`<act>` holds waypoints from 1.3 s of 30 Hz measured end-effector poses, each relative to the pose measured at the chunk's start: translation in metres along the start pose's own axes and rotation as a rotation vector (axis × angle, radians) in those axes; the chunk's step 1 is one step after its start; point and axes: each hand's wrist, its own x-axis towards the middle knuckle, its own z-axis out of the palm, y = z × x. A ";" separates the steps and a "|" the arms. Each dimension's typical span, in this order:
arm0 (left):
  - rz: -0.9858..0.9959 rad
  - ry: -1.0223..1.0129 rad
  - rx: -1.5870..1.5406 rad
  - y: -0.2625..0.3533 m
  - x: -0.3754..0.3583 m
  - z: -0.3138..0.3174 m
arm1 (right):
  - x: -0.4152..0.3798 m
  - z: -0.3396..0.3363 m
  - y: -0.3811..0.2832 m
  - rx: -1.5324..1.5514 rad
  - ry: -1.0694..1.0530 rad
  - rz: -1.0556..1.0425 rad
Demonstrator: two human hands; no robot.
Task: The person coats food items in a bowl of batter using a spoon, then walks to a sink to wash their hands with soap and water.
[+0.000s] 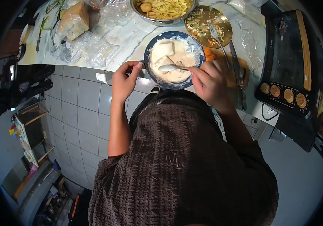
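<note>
A dark blue bowl [149, 77] sits at the counter's front edge, right before me. Thick cream-coloured mixture [186, 56] fills it, with two pale, squarish pieces [163, 49] coated in it. My right hand [209, 81] is closed around the handle of a spoon [167, 68], whose head lies over the mixture. At the bowl's left side is my left hand [125, 80], fingers curled and thumb pressed toward them beside a small dark part at the rim. Whether that part belongs to the bowl, I cannot make out.
Behind the bowl stand a metal basin [161, 22] of cut potato sticks and a gold-coloured plate [203, 39] with scraps and a fork [214, 34]. A knife [237, 66] and orange pieces [209, 54] lie right, near a toaster oven [287, 56]. Wrapped bread [74, 22] is left.
</note>
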 end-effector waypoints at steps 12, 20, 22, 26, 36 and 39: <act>-0.018 -0.009 -0.020 -0.006 -0.002 -0.005 | -0.002 -0.006 -0.008 -0.100 -0.052 -0.036; -0.043 -0.089 -0.042 -0.007 0.005 -0.009 | -0.027 -0.004 -0.013 -0.202 -0.023 0.006; -0.038 -0.118 -0.024 -0.009 0.009 -0.011 | -0.035 -0.001 -0.016 -0.246 -0.034 0.049; 0.001 -0.153 0.010 -0.015 0.014 -0.014 | -0.040 0.008 -0.022 -0.269 -0.001 0.028; 0.072 -0.252 0.090 -0.016 0.022 -0.030 | -0.034 0.018 -0.050 -0.329 0.075 0.035; 0.097 -0.279 0.053 -0.020 0.025 -0.034 | -0.034 0.018 -0.056 -0.340 0.099 0.028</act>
